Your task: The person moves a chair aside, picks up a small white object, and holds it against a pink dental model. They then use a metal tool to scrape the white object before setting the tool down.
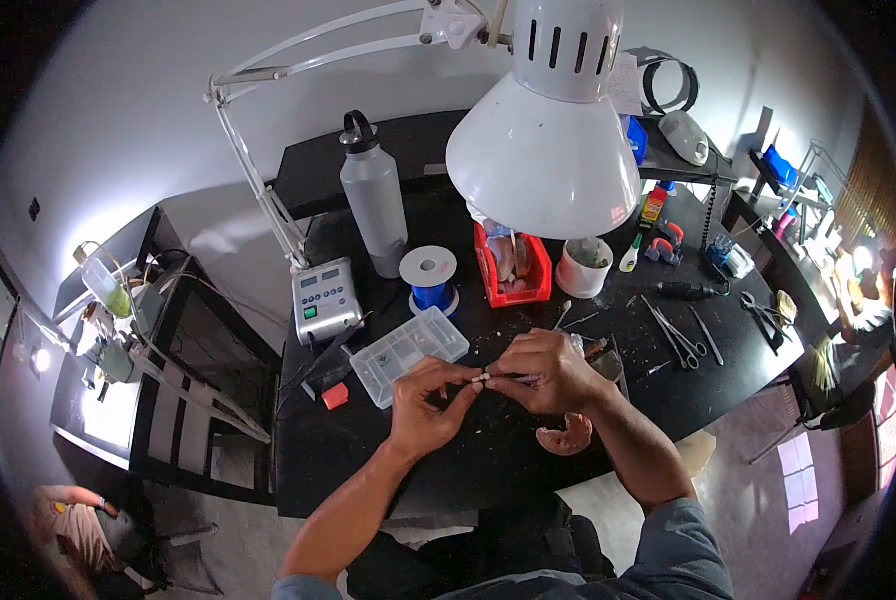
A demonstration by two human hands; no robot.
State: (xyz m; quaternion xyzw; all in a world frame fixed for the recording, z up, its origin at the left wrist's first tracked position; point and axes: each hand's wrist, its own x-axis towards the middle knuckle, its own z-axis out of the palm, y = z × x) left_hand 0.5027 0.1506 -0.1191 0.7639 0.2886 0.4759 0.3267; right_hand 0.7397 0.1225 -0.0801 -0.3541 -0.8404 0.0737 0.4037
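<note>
Over the front of the black desk, my left hand [428,405] pinches a tiny whitish piece [481,378] between thumb and forefinger. My right hand [548,372] meets it there, its fingertips closed on the same piece from the right. The piece looks tooth-like, but it is too small to name surely. Below my right hand lies a pink, curved dental model [565,435]. A clear compartment box [408,352] sits just beyond my left hand, with a red block [335,396] to its left.
A white lamp [543,150] hangs low over the desk [448,470]. Behind my hands stand a grey bottle [374,200], a blue-wire spool [429,280], a control box [328,300], a red bin [513,285] and a white cup [582,270]. Scissors-like clamps [680,340] lie right. Another person [83,530] is at lower left.
</note>
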